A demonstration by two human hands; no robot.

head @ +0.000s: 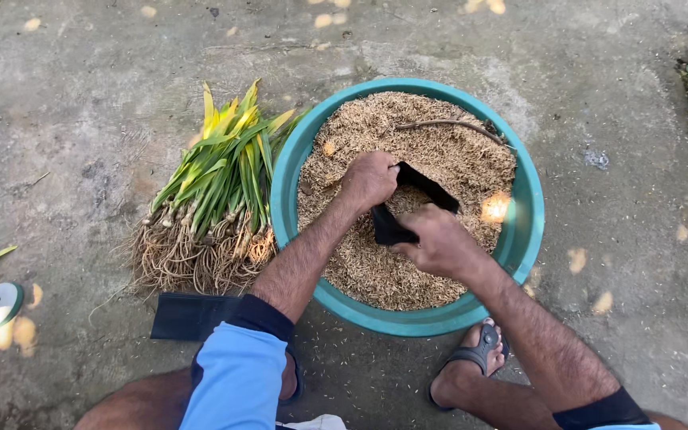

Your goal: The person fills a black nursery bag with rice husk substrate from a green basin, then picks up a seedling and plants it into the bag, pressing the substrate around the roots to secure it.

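Teal plastic forms the round basin (pixel 527 199) that sits on the concrete ground (pixel 81 95), filled almost to its rim with pale brown husk (pixel 376 271). Over the middle of that fill, both hands grasp a small black bag (pixel 396 229) with its mouth held open. The left hand (pixel 369 179) is clenched on the bag's upper edge, knuckles up, close to the husk surface. The right hand (pixel 439 243) pinches the near side of the bag, fingers curled around the black material. A thin dry stick (pixel 447 124) lies on the husk near the basin's far rim. Just beside the basin's left rim a bundle of green and yellow leafy plants (pixel 224 175) lies on the ground, their tangled roots (pixel 193 259) pointing toward the person. A flat stack of black bags (pixel 189 316) rests near the roots, by the person's knee. A sandalled foot (pixel 471 362) stands at the basin's near edge.
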